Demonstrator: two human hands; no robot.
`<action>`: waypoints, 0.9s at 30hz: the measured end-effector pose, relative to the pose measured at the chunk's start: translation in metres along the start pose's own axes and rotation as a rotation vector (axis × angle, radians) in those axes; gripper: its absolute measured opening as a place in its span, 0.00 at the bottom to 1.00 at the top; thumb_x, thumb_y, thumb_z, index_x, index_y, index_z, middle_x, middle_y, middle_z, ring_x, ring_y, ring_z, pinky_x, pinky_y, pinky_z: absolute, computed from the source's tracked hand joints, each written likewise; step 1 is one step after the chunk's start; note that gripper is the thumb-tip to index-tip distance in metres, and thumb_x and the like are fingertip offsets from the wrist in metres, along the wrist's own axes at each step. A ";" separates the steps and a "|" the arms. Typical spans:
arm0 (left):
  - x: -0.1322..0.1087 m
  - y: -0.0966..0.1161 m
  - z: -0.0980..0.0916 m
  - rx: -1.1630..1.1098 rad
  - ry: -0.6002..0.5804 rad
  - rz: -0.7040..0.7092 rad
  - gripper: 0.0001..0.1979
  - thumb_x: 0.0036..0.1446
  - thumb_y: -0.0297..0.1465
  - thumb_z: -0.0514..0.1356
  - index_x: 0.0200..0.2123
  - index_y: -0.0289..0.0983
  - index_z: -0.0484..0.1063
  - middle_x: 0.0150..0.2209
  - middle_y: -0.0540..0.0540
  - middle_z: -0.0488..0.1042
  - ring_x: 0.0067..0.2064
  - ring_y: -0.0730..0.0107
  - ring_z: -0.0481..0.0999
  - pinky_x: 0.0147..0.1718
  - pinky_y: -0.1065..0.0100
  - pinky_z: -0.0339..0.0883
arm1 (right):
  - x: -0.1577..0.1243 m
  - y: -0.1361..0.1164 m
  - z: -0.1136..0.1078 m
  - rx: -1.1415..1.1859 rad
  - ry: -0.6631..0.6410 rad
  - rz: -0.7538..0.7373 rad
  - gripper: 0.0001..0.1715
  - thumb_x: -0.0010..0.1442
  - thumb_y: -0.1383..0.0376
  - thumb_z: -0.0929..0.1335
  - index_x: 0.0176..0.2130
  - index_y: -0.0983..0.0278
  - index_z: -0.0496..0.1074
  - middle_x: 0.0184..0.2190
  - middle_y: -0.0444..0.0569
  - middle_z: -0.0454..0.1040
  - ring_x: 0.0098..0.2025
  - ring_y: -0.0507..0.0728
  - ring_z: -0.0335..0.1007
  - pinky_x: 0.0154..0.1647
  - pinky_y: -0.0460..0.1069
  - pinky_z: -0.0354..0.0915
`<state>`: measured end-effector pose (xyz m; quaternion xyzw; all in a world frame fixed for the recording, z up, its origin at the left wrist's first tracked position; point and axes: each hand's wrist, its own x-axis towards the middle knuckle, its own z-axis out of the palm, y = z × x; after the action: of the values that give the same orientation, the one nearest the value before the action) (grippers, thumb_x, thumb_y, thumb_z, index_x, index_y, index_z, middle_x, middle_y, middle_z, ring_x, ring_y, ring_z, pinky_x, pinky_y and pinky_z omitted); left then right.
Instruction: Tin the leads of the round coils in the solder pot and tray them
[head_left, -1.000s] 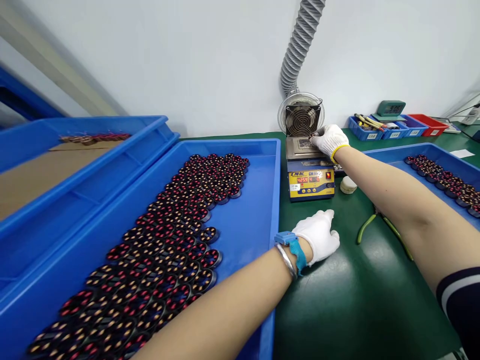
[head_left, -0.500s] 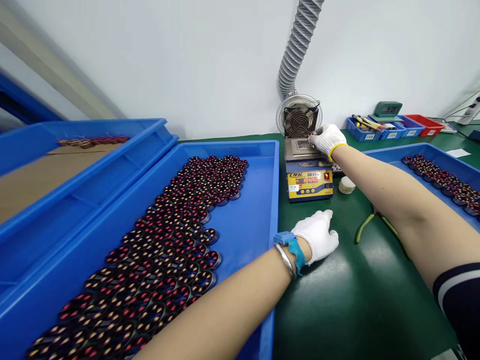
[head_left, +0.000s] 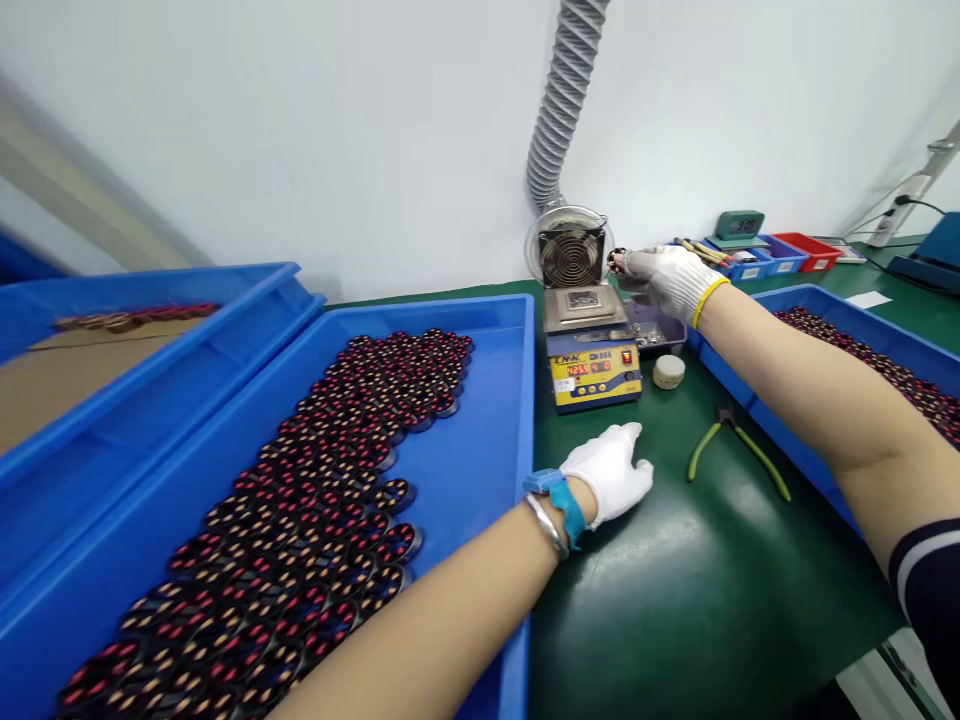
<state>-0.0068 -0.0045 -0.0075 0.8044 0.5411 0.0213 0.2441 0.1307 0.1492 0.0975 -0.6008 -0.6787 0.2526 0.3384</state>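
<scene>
Right hand (head_left: 664,278) clamped on wound stator (head_left: 616,262), held near solder pot (head_left: 596,372), off its top. Left hand (head_left: 611,470) holds nothing, thumb and fingers apart, over desk (head_left: 660,600). Work looks midway: stators (head_left: 330,500) crowd left tray (head_left: 487,430), more in right tray (head_left: 784,430); which are finished, cannot tell. Green-handled pliers (head_left: 703,450) lie between left hand and right tray.

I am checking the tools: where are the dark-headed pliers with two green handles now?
In the head view, the green-handled pliers lie right of centre on the dark green tabletop, between the white-gloved left hand and the blue plastic tray at far right.
</scene>
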 end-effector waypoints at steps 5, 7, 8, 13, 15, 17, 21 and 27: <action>0.007 -0.007 0.001 0.023 0.009 0.040 0.34 0.56 0.44 0.49 0.62 0.34 0.57 0.60 0.38 0.64 0.56 0.51 0.69 0.55 0.57 0.62 | -0.061 0.038 -0.057 0.530 -0.175 0.052 0.13 0.61 0.63 0.65 0.46 0.64 0.70 0.42 0.50 0.74 0.37 0.52 0.73 0.38 0.46 0.71; 0.012 -0.011 0.001 0.034 -0.001 0.040 0.35 0.55 0.46 0.49 0.63 0.33 0.56 0.61 0.38 0.62 0.56 0.51 0.69 0.55 0.57 0.62 | -0.088 0.064 -0.087 0.521 -0.178 0.112 0.14 0.58 0.67 0.66 0.46 0.65 0.70 0.39 0.49 0.75 0.35 0.53 0.73 0.39 0.48 0.71; 0.015 -0.013 0.001 0.036 -0.002 0.038 0.36 0.55 0.47 0.49 0.63 0.33 0.56 0.61 0.37 0.62 0.57 0.51 0.68 0.56 0.57 0.61 | -0.101 0.078 -0.104 0.433 -0.163 0.157 0.15 0.57 0.67 0.66 0.46 0.65 0.71 0.37 0.49 0.75 0.35 0.54 0.73 0.38 0.48 0.71; 0.022 -0.014 -0.003 0.015 -0.056 0.027 0.41 0.53 0.52 0.48 0.63 0.31 0.54 0.58 0.35 0.66 0.55 0.47 0.70 0.54 0.54 0.63 | -0.163 0.154 -0.179 -0.409 -0.173 0.397 0.13 0.54 0.65 0.67 0.39 0.63 0.77 0.34 0.46 0.76 0.37 0.54 0.72 0.39 0.45 0.68; 0.020 -0.009 -0.007 0.003 -0.078 0.007 0.42 0.52 0.53 0.48 0.63 0.31 0.55 0.53 0.35 0.72 0.52 0.47 0.73 0.51 0.54 0.64 | -0.181 0.181 -0.199 -0.742 -0.211 0.487 0.14 0.53 0.62 0.68 0.40 0.60 0.77 0.35 0.45 0.76 0.39 0.55 0.72 0.41 0.46 0.67; 0.017 -0.002 -0.011 -0.007 -0.091 -0.021 0.43 0.51 0.54 0.48 0.63 0.31 0.56 0.45 0.37 0.76 0.47 0.48 0.76 0.49 0.54 0.66 | -0.194 0.202 -0.211 -0.915 -0.216 0.574 0.15 0.51 0.62 0.69 0.41 0.59 0.78 0.36 0.45 0.75 0.40 0.57 0.71 0.41 0.47 0.66; 0.011 0.007 -0.015 -0.024 -0.111 -0.054 0.43 0.50 0.55 0.48 0.62 0.32 0.56 0.37 0.41 0.79 0.39 0.49 0.78 0.45 0.55 0.68 | -0.207 0.231 -0.220 -0.954 -0.187 0.702 0.17 0.50 0.63 0.70 0.41 0.64 0.78 0.37 0.53 0.75 0.41 0.59 0.72 0.41 0.49 0.66; 0.007 0.005 -0.014 -0.055 -0.095 -0.051 0.45 0.49 0.56 0.50 0.62 0.31 0.57 0.38 0.40 0.78 0.41 0.49 0.78 0.45 0.55 0.68 | -0.211 0.241 -0.229 -1.017 -0.107 0.789 0.23 0.50 0.60 0.71 0.43 0.70 0.76 0.41 0.62 0.73 0.41 0.65 0.71 0.40 0.54 0.66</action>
<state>-0.0036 0.0055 0.0056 0.7836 0.5484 -0.0082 0.2917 0.4711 -0.0374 0.0306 -0.8771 -0.4577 0.0345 -0.1413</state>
